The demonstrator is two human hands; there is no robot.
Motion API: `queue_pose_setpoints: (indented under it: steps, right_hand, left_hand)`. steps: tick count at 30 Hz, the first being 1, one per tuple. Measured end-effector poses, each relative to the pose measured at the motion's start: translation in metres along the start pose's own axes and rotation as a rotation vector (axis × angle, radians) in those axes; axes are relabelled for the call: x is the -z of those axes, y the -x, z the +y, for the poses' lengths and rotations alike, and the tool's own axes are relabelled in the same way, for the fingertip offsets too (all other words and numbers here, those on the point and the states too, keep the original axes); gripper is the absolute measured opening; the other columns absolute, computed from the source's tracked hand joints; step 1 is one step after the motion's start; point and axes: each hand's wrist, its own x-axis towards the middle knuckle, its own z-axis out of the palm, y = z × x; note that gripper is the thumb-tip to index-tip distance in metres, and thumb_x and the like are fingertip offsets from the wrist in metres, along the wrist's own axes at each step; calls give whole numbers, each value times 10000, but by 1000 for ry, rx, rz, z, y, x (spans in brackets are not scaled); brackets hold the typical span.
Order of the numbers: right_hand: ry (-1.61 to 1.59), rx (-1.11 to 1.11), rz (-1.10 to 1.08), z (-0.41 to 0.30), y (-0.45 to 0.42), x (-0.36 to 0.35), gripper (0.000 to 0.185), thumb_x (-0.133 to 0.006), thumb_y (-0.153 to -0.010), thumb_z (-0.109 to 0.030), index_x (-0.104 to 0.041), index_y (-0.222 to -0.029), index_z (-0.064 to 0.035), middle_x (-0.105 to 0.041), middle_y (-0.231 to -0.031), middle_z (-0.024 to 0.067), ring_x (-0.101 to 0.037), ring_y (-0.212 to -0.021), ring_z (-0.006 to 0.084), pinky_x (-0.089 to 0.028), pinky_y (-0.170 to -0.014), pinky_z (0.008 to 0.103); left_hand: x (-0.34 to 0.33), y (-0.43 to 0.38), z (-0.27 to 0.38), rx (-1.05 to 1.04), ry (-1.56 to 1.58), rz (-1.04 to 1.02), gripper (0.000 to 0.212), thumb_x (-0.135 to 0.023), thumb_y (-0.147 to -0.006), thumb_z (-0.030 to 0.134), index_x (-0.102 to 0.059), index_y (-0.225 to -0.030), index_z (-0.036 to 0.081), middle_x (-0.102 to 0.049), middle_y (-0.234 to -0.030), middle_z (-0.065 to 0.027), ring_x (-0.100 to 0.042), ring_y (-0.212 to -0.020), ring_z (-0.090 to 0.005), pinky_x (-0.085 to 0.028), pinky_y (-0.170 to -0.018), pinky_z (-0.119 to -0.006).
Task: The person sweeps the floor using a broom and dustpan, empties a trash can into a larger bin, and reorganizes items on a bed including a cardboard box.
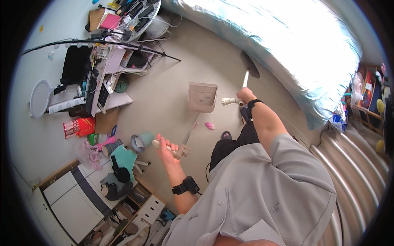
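Note:
My left hand (167,152) is closed around the pale crossbar handle of a long-handled dustpan (193,106). Its beige pan lies on the tiled floor, joined to the handle by a thin, slanting pole. In my right hand (245,94) is the white pole of a broom (245,79). The dark broom head (250,65) rests on the floor beside the bed's hanging cover. A cream plastic fitting (229,101) sticks out to the left of my right hand. Near the dustpan's pole lies a small pink object (210,125), too small to name surely.
The bed (277,37) borders the upper right. A black stand (147,50) reaches out by the cluttered desk (114,61) at left. A bin (142,141) and a turquoise chair (124,156) stand near my left hand. Drawers (150,209) are at lower left.

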Motion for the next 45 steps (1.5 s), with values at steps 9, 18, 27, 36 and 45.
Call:
queue_pose_setpoints:
  steps: [9, 18, 27, 36, 45]
  right_hand:
    - [418, 315, -271, -68, -8, -81, 307, -555, -774, -164, -685, -1033, -62, -670, -1046, 158, -652, -962, 334, -526, -807, 386]
    - [337, 363, -275, -31, 7, -40, 355, -592, -731, -180, -694, -1063, -112, -688, -990, 119, -661, -872, 292, -523, -752, 401]
    - [-214, -39, -101, 76, 96, 19, 382, -628, -728, -215, -679, -1091, -106, -681, -946, 99, -665, -819, 234, -551, -692, 370]
    - [-21, 91, 281, 202, 198, 36, 167, -664, -694, -170, -688, -816, -59, -670, -839, 181, -647, -771, 346, -505, -660, 402]
    - [-960, -189, 118, 227, 188, 37, 127, -592, -810, -141, -638, -823, -23, -645, -788, 126, -638, -669, 222, -516, -580, 333]
  left_hand:
    - [2, -4, 15, -55, 17, 82, 451, -579, -928, 189, -398, -1333, 104, -459, -737, 0, -403, -471, -100, -368, -460, -272]
    - [-30, -60, 57, -81, -14, -124, 534, -614, -899, 147, -333, -1346, 68, -452, -736, -12, -418, -490, -115, -381, -460, -273]
    - [-94, -118, 40, -6, -45, -394, 558, -623, -889, 136, -314, -1347, 56, -456, -733, -34, -418, -474, -114, -406, -446, -280]
    - [-210, -172, -52, -130, -378, -511, 288, -668, -858, 190, -462, -972, 25, -479, -663, -34, -486, -454, -140, -422, -389, -286]
    - [-256, -190, -91, -77, -610, -667, 509, -523, -905, 521, -496, -1029, 28, -554, -818, -75, -564, -582, -169, -478, -449, -310]
